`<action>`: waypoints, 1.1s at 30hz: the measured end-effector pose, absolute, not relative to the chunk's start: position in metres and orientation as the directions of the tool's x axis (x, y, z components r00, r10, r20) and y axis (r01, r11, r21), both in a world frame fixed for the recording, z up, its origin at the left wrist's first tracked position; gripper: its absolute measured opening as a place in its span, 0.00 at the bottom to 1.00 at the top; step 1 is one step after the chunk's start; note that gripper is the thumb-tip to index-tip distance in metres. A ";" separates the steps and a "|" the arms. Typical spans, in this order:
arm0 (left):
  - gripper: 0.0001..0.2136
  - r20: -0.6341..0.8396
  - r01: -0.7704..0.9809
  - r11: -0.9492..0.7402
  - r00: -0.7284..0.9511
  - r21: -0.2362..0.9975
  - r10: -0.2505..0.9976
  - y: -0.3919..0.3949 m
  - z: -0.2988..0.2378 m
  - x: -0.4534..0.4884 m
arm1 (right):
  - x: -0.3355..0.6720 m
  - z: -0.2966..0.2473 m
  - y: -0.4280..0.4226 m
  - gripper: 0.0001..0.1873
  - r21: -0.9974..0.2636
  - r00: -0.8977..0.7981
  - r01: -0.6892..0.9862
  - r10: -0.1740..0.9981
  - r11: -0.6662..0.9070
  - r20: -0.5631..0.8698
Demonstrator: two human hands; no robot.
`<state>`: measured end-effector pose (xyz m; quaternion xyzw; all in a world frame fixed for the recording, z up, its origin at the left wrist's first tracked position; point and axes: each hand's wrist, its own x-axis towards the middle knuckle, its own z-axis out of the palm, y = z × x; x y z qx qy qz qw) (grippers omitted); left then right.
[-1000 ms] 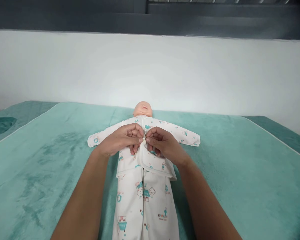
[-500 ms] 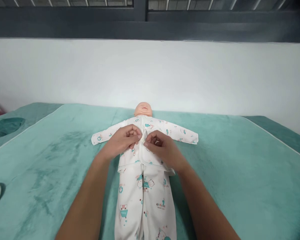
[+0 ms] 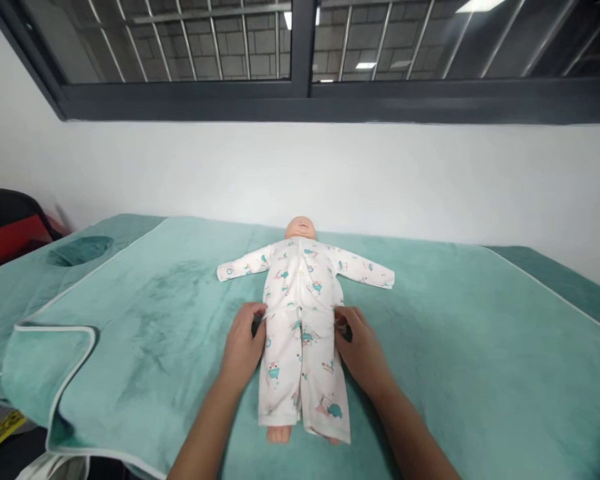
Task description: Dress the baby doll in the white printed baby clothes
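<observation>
A baby doll (image 3: 301, 227) lies on its back on a teal blanket (image 3: 455, 333), arms spread, feet toward me. It wears a white printed top (image 3: 303, 273) buttoned down the front and matching trousers (image 3: 303, 370). My left hand (image 3: 243, 343) rests against the doll's left hip side, fingers curled at the trousers' waist edge. My right hand (image 3: 361, 347) lies at the other hip, fingers bent against the cloth. Whether either hand pinches the fabric is hard to make out.
The blanket's near left corner (image 3: 55, 347) is folded over at the table edge. A red and black chair (image 3: 10, 227) stands at far left. A white wall and a dark-framed window (image 3: 300, 87) run behind the table.
Both hands have left the top's front buttons and moved down to the doll's hips. The view has pulled back and up, so the whole doll and the window now show.
</observation>
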<state>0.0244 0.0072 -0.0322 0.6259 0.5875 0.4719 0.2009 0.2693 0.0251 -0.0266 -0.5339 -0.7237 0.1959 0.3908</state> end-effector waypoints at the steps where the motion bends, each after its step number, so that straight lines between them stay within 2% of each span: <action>1: 0.07 0.334 0.545 -0.202 -0.153 0.814 0.930 0.008 -0.031 0.025 | 0.268 -0.025 0.025 0.11 -0.707 -0.127 0.618 0.932 0.343 0.340; 6: 0.06 0.344 0.510 -0.185 -0.238 0.840 0.908 0.003 -0.027 0.025 | 0.270 -0.019 0.021 0.05 -0.783 0.027 0.572 0.948 0.245 0.317; 11: 0.03 0.343 0.514 -0.148 -0.308 0.845 0.888 -0.001 -0.029 0.022 | 0.274 -0.016 0.019 0.06 -0.879 0.186 0.458 0.953 0.133 0.241; 18: 0.03 0.305 0.606 -0.079 -0.279 0.791 0.911 0.002 -0.029 0.024 | 0.270 -0.013 0.018 0.06 -0.825 0.139 0.557 0.969 0.094 0.204; 23: 0.03 0.272 0.612 -0.068 -0.247 0.788 0.930 0.002 -0.029 0.024 | 0.272 -0.019 0.019 0.05 -0.779 0.098 0.608 0.958 0.156 0.268; 28: 0.03 0.260 0.614 -0.054 -0.252 0.787 0.932 0.003 -0.026 0.025 | 0.268 -0.012 0.031 0.11 -0.765 0.099 0.517 0.861 0.384 0.499; 31: 0.03 0.258 0.605 -0.054 -0.255 0.795 0.932 0.004 -0.026 0.025 | 0.250 0.006 0.049 0.16 -0.693 -0.034 0.521 0.823 0.499 0.567; 33: 0.03 0.254 0.590 -0.057 -0.258 0.806 0.932 0.004 -0.027 0.025 | 0.233 0.020 0.064 0.19 -0.629 -0.160 0.562 0.817 0.537 0.554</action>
